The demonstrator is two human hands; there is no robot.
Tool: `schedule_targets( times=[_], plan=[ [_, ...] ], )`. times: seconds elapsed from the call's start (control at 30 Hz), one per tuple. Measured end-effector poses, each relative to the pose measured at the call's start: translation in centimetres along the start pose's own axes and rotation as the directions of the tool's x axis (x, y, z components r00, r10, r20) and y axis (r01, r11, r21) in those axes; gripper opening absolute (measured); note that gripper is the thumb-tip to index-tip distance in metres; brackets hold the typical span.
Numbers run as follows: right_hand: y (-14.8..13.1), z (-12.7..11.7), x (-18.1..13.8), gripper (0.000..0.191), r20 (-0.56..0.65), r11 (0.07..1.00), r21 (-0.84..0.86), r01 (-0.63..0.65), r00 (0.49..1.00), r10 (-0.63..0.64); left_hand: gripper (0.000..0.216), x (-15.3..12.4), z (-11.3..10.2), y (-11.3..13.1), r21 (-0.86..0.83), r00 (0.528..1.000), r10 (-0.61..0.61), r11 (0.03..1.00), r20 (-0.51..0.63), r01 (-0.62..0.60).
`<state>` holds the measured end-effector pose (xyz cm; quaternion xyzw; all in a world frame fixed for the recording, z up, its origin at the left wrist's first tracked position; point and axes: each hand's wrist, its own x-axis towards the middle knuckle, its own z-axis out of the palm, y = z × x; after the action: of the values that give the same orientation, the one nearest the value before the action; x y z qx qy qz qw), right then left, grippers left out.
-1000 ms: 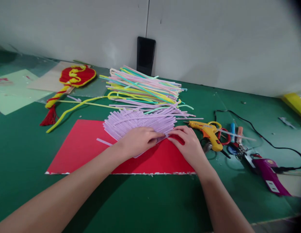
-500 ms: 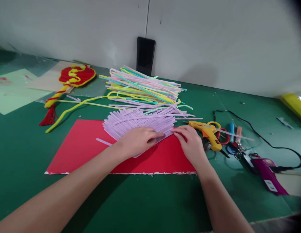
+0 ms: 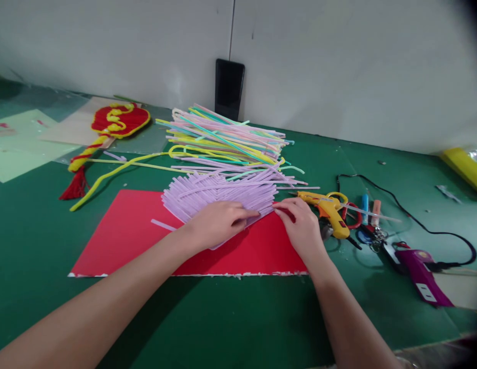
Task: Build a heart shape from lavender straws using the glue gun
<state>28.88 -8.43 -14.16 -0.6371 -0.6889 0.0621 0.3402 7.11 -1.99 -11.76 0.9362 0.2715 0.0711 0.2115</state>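
The green worktop [image 3: 207, 323] before you carries a red board [image 3: 107, 241]. Your left hand [image 3: 220, 220] lies across the lilac piece [image 3: 242, 193] on it; your right hand [image 3: 302, 223], fingers bent, touches its right edge. I can't tell whether either grips. Packed strips [image 3: 192, 197] slant to a central seam, ends ragged. Beyond lie loose stems [image 3: 226, 136], then a phone [image 3: 229, 87].

The piece of laid stems [image 3: 223, 189] is lilac, herringbone-patterned, on a red board [image 3: 115, 230] with a white six-o'clock edge. Toward twelve, the stem bundle [image 3: 230, 136] mixes pink, yellow, lilac and teal. Green table [image 3: 223, 323]; yellow glue gun [image 3: 333, 214] at three; red fan [image 3: 121, 120], yellow-rimmed, at ten.
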Motion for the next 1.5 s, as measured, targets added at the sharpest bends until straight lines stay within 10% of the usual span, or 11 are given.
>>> schedule_targets(
  times=[0.43,0.77,1.0,1.5],
  plan=[
    [-0.6,-0.1,-0.2,0.018,-0.02,0.999,0.035,0.012,1.0,-0.011,0.043,-1.0,-2.1,-0.7,-0.303,0.995,-0.087,0.95,-0.041,0.071],
    [-2.9,-0.9,-0.3,0.015,-0.14,0.997,-0.015,0.07,0.988,-0.071,0.011,-6.3,-3.5,-0.3,-0.205,0.959,-0.119,0.977,-0.258,0.065],
    [-7.8,1.3,-1.4,0.018,0.043,0.953,0.155,0.259,0.962,-0.269,0.012,-9.3,-1.7,0.4,-0.041,0.981,-0.025,0.999,-0.192,0.018],
    [-7.0,2.6,-1.7,0.016,0.175,0.951,0.17,0.258,0.942,-0.287,0.008,-8.7,-0.4,0.4,-0.016,0.972,-0.06,0.998,-0.227,0.058]
  ],
)
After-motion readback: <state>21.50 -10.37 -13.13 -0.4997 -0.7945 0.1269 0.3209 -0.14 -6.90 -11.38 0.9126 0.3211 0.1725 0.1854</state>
